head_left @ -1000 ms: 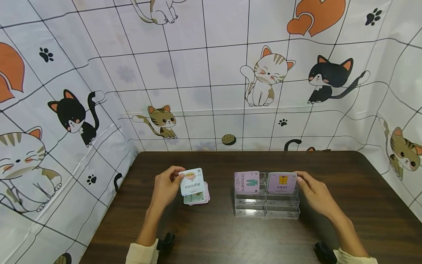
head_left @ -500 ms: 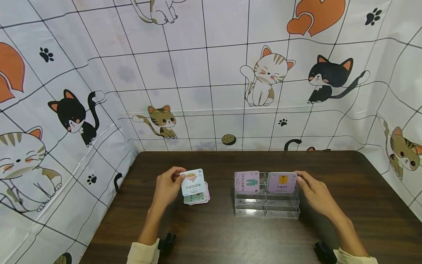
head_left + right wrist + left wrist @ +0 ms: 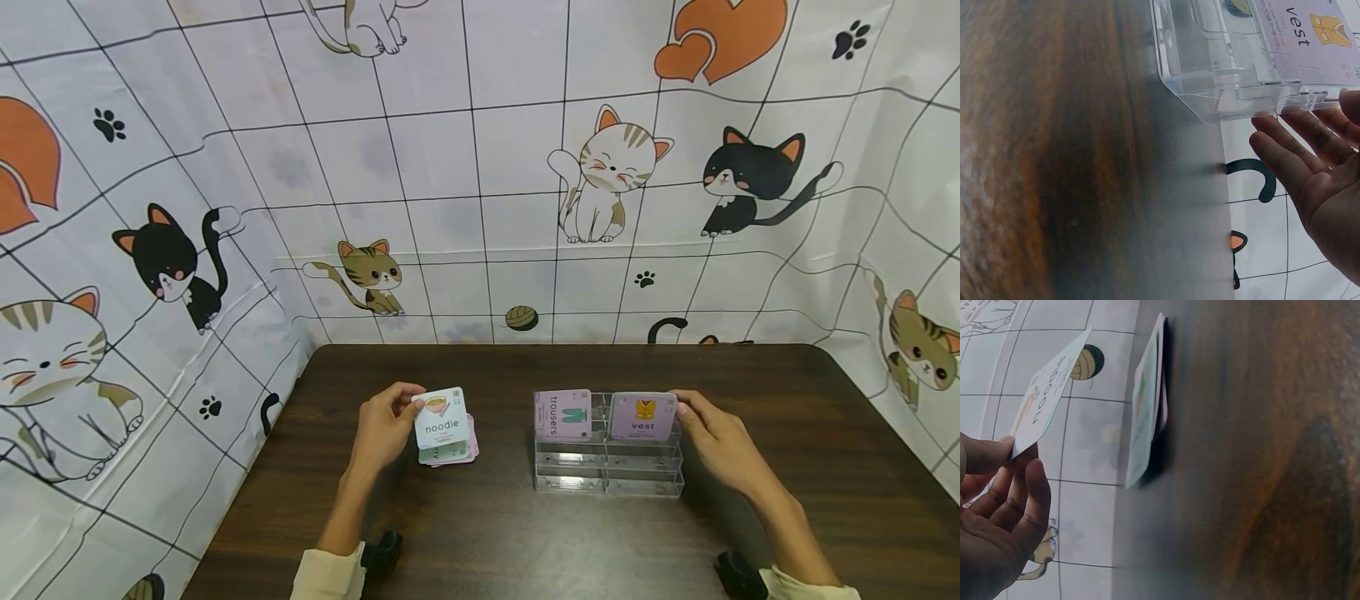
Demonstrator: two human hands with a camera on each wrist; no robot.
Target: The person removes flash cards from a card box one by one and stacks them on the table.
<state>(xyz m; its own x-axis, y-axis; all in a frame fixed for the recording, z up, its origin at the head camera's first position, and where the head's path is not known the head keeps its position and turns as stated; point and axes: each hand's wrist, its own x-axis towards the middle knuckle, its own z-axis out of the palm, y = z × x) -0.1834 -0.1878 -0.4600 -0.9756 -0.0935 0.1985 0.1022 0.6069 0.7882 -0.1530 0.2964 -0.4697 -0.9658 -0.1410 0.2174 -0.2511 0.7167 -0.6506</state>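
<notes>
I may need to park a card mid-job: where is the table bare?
Bare tabletop shows between the card pile and clear rack, and more in front of the rack, between the arms. Crowded: around the pile, where the left hand holds the noodle card, and at the rack's right end, by the right hand.

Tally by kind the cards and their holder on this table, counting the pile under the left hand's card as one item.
Single cards facing out: 3 (noodle card, trousers card, vest card)
Card pile: 1, its cards not countable
Clear plastic rack: 1
Total: 5
</notes>
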